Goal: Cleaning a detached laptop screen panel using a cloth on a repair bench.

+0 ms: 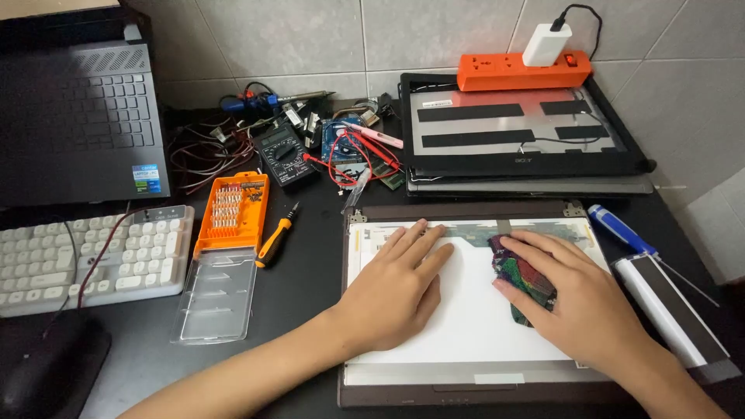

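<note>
We see our left hand (396, 287) lying flat, palm down and fingers spread a little, on the white panel (466, 326) in front of us; its grip is open and holds nothing. Our right hand (578, 299) presses a dark, many-coloured cloth (528, 275) against the same panel, fingers curved over the cloth so that the grip is partly closed on it. The cloth sits on the right half of the panel, near its upper edge, and part of it is hidden under the fingers.

The panel rests in a brown frame (403, 396) on the dark table (306, 287). To the left of it lies a small screwdriver (275, 237) with an orange and black handle, and just beside that an orange case of bits (233, 211) with its clear lid (216, 299) open toward us. Further left is a white keyboard (85, 256), and behind it an open black laptop (77, 116). At the back of the table sit a black meter (283, 154) with red leads and a dark laptop lid (528, 132), with an orange power strip (520, 71) on its far edge. A blue-handled screwdriver (617, 227) lies just right of the frame.
</note>
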